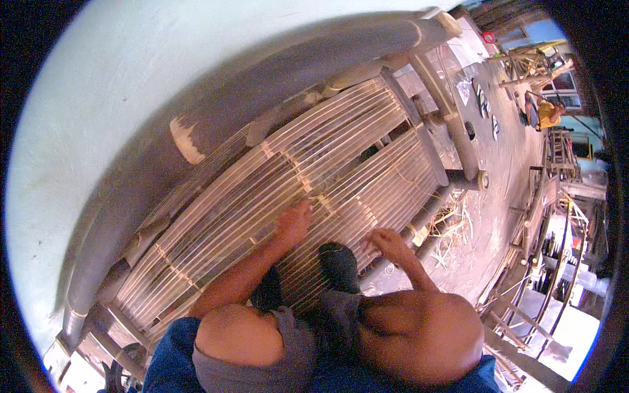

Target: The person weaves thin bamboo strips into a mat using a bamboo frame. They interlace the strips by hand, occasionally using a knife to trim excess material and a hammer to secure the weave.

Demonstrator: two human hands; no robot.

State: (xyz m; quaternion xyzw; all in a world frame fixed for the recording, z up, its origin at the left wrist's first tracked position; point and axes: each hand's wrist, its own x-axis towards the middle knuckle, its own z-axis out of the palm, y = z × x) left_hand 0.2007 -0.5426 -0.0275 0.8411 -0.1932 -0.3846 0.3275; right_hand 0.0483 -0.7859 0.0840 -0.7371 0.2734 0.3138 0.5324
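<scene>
A long frame strung with many thin pale slats, like a rattan or bamboo bench seat (229,187), lies in front of me and runs from lower left to upper right. My left hand (294,224) rests at the middle of the slats, fingers closed, beside a woven cross binding (303,180). What its fingers pinch, if anything, is too small to make out. Just above the near side of the seat, my right hand (388,246) has its fingers curled together; any thin strip in them cannot be made out. My dark-clad knee (339,262) shows between the hands.
A thick dark bamboo pole (262,78) runs along the far side by the pale wall (118,85). Loose strips (452,229) litter the floor at right. Sandals (481,98) lie beyond the seat's end. A person in yellow (548,114) sits farther off, near wooden frames (562,147).
</scene>
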